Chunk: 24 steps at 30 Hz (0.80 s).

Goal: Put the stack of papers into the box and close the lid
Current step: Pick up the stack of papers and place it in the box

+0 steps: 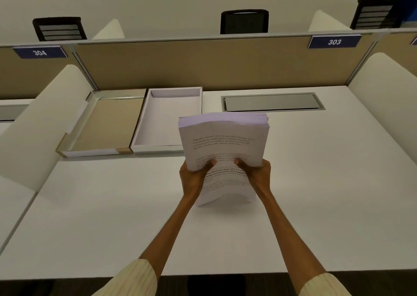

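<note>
Paper stack (223,138) in both hands (225,174)

The stack of papers (223,135) is white with black print lines. At ten o'clock the box (167,119) is white inside; its lid (106,126) is tan inside, white-edged. White desk (112,205), beige divider (203,65), navy labels (334,41) — white numerals. Cream ribbed sleeves (133,280).
</note>
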Available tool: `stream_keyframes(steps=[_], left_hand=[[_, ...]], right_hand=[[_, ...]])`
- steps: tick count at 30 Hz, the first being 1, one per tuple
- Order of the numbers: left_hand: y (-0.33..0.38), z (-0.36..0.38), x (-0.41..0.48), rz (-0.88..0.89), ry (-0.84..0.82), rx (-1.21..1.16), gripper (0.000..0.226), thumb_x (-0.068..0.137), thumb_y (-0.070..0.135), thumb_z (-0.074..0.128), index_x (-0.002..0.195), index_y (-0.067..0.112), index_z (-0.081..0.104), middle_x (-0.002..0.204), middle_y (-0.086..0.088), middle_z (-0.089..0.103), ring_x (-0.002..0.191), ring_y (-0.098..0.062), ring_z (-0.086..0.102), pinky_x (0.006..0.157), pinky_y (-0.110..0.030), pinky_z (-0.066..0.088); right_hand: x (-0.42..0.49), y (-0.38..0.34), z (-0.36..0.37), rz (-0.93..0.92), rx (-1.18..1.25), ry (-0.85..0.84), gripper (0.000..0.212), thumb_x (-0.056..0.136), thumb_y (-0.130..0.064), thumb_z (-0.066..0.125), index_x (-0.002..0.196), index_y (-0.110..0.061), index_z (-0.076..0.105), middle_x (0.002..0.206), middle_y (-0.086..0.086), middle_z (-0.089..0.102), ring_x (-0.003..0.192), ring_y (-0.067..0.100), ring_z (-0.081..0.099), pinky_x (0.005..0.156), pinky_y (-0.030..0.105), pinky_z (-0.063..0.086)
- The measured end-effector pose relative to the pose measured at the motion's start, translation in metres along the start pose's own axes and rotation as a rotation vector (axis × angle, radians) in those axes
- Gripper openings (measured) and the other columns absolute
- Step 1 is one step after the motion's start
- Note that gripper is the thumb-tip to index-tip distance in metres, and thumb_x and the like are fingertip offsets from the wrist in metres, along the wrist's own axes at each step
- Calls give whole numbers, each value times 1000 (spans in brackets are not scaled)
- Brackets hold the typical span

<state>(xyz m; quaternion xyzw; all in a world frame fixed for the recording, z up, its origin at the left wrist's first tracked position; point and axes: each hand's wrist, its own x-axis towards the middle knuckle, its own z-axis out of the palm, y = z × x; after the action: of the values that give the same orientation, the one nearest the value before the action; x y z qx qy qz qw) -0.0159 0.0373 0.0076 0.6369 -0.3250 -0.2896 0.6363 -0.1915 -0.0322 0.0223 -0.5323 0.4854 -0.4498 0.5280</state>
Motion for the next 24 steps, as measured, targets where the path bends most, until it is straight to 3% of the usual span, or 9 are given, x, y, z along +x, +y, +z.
stream_keyframes(steps=[6, 10, 13, 15, 19, 24], left_hand=[[-3, -6, 9, -111, 71, 124, 59, 58, 59, 84, 98, 20, 67, 93, 1, 76, 73, -17, 76, 58, -30, 64], [-2, -15, 18, -204, 46, 282, 62, 59, 65, 79, 97, 18, 67, 90, 0, 77, 67, -13, 75, 57, -28, 63], [6, -20, 28, -311, 10, 356, 60, 61, 67, 77, 96, 19, 70, 89, -1, 77, 72, -18, 75, 66, -35, 64], [13, -24, 38, -389, -24, 398, 60, 65, 66, 74, 99, 16, 70, 91, -4, 76, 79, -23, 75, 75, -40, 63], [27, -38, 52, -467, -104, 311, 61, 68, 57, 79, 109, 12, 70, 102, -9, 76, 89, -28, 75, 83, -46, 61], [41, -52, 56, -538, -166, 128, 47, 77, 35, 80, 114, 8, 68, 104, -13, 76, 74, -20, 76, 59, -33, 63]], right_hand=[[12, 6, 8, 77, -166, 36, 49, 51, -63, 83, 80, -27, 69, 80, -1, 76, 65, 18, 75, 58, 35, 63], [12, 11, 15, 158, -247, 53, 57, 52, -70, 78, 82, -23, 69, 76, -2, 75, 60, 15, 72, 53, 29, 60], [14, 8, 21, 229, -240, 49, 55, 55, -72, 75, 81, -24, 67, 75, -3, 74, 60, 14, 71, 52, 26, 56], [19, 5, 23, 279, -213, 17, 50, 56, -70, 76, 78, -26, 66, 77, -3, 74, 64, 15, 72, 56, 28, 57], [28, 1, 19, 321, -107, -188, 56, 57, -56, 85, 96, -18, 72, 93, 5, 78, 75, 23, 76, 69, 39, 63], [37, -8, 27, 281, -57, -264, 48, 62, -50, 85, 95, -19, 72, 93, 4, 78, 76, 21, 77, 67, 37, 63]])
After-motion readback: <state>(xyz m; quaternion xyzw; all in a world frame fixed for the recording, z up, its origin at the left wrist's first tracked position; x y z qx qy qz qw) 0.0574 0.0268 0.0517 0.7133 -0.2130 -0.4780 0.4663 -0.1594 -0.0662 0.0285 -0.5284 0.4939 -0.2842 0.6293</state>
